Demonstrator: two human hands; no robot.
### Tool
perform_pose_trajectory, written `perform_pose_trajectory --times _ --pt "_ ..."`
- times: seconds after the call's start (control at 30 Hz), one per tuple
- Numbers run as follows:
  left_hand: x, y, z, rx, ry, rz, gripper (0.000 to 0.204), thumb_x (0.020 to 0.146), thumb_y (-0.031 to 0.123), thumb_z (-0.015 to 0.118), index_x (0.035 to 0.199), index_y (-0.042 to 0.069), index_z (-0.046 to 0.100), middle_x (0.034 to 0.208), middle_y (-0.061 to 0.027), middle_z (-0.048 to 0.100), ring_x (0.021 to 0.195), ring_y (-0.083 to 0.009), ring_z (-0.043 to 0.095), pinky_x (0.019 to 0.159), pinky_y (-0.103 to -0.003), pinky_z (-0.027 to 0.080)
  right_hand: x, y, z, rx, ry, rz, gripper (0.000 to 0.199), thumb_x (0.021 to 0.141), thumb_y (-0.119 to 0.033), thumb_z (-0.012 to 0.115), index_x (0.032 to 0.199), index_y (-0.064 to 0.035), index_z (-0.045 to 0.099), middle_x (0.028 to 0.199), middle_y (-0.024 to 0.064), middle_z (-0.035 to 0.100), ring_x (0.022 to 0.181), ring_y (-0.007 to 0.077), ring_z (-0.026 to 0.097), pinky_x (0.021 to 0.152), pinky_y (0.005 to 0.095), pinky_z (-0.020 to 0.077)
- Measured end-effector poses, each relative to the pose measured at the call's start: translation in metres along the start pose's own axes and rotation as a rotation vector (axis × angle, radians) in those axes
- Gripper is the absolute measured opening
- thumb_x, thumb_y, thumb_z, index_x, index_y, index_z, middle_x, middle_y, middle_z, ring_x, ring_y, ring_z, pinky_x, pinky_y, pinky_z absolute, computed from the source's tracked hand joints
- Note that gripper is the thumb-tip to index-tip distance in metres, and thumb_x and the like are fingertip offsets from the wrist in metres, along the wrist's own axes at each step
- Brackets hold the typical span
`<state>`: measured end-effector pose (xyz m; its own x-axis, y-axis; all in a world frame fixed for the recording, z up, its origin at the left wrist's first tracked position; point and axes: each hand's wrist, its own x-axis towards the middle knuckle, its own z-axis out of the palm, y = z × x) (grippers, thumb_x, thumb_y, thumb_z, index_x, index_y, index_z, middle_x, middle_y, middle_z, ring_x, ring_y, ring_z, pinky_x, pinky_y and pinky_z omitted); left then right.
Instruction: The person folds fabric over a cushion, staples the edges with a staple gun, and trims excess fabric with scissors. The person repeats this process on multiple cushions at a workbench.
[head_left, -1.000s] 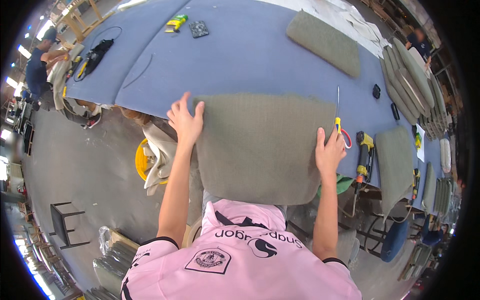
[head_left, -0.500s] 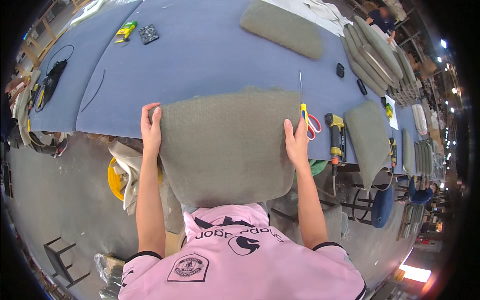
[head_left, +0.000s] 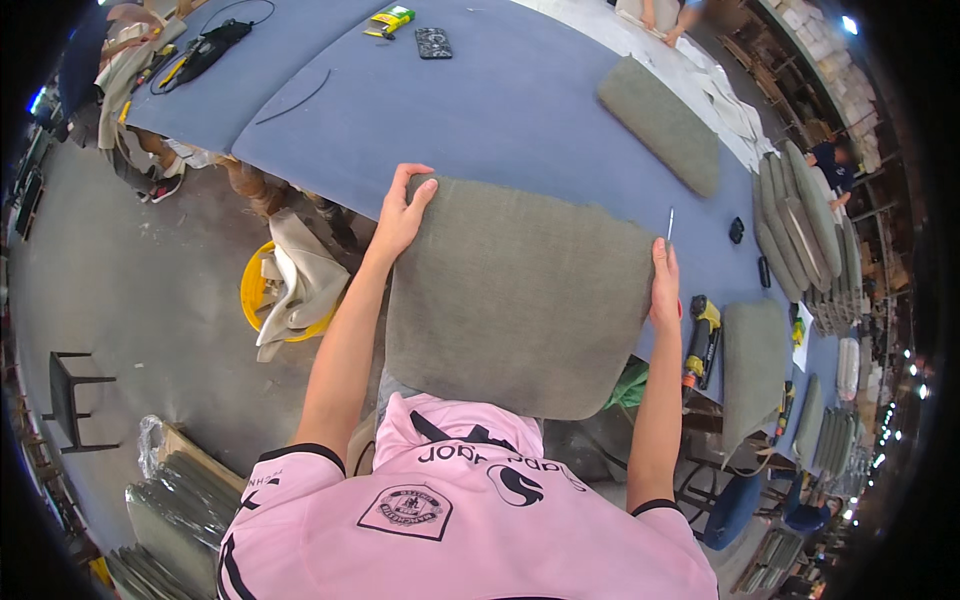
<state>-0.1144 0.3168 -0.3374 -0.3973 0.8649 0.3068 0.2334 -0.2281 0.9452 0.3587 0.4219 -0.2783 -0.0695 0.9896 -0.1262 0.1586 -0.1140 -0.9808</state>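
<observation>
Head view lets me count two bare hands on one grey-green cushion (head_left: 520, 300), which sits before the person's pink shirt (head_left: 460, 520), its upper part over the blue table (head_left: 500, 110) and its lower part beyond the table's edge. Left hand (head_left: 400, 220) holds the upper left corner, its thumb on the top face. Right hand (head_left: 664, 285) grips the right edge near the upper corner, thumb also upward. Just beyond this hand I see one thin metal rod (head_left: 671, 222); its lower end is hidden. To the right lie one yellow-black power tool (head_left: 702, 335) and one more grey-green piece (head_left: 752, 365). Farther up the table rests one second cushion (head_left: 660, 125). On the floor, at left, stand one yellow bucket (head_left: 252, 290) with pale cloth (head_left: 300, 280) and one black stool (head_left: 65, 400).
</observation>
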Motion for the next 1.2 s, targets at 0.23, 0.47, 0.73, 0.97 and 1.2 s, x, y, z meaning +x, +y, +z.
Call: perform_pose_trajectory --times 0.23,0.47,0.73,0.97,1.2 --pt "-0.046 0.026 -0.012 0.036 0.154 -0.079 0.059 0.107 0.025 0.063 0.160 0.006 0.046 0.152 -0.0219 0.060 0.144 -0.0331 0.056 0.121 -0.041 0.041 -0.046 0.043 -0.019 0.223 -0.139 0.386 0.075 0.098 -0.048 0.080 0.152 -0.0036 0.055 0.147 0.0113 0.063 0.135 0.0265 0.060 0.112 0.0459 0.0512" --pt "-0.246 -0.024 -0.037 -0.046 0.036 -0.744 0.084 0.100 0.043 0.072 0.165 0.006 0.034 0.160 -0.0241 0.053 0.150 -0.0400 0.051 0.124 -0.049 0.039 -0.120 -0.027 0.018 0.162 0.021 -0.008 0.086 0.091 -0.029 0.085 0.161 -0.0022 0.042 0.153 0.0156 0.058 0.136 0.0349 0.060 0.115 0.0494 0.0496" --pt "-0.028 0.174 -0.185 -0.031 0.863 0.453 0.056 0.101 0.015 0.067 0.152 -0.002 0.052 0.156 -0.0176 0.054 0.148 -0.0315 0.048 0.126 -0.044 0.034 -0.056 -0.225 0.180 0.440 -0.174 -0.622 0.076 0.103 -0.050 0.067 0.158 -0.0023 0.046 0.154 0.0154 0.057 0.138 0.0342 0.058 0.115 0.0513 0.0510" --pt "-0.115 0.269 -0.234 -0.033 0.811 1.025 0.021 0.106 0.021 0.054 0.119 0.006 0.059 0.132 -0.0225 0.062 0.126 -0.0384 0.059 0.111 -0.049 0.045 0.025 -0.328 0.448 0.089 -0.231 -1.420 0.053 0.088 -0.009 0.091 0.134 0.0026 0.067 0.108 0.0083 0.079 0.099 0.0180 0.075 0.093 0.0346 0.0595" --pt "-0.189 0.205 -0.175 -0.151 0.733 0.204 0.022 0.101 0.018 0.059 0.110 -0.002 0.063 0.109 -0.0186 0.068 0.107 -0.0311 0.065 0.101 -0.048 0.051 0.013 -0.119 0.572 -0.557 -0.711 -1.133 0.047 0.096 -0.024 0.071 0.140 -0.0077 0.066 0.124 0.0159 0.077 0.107 0.0351 0.075 0.095 0.0454 0.0602"
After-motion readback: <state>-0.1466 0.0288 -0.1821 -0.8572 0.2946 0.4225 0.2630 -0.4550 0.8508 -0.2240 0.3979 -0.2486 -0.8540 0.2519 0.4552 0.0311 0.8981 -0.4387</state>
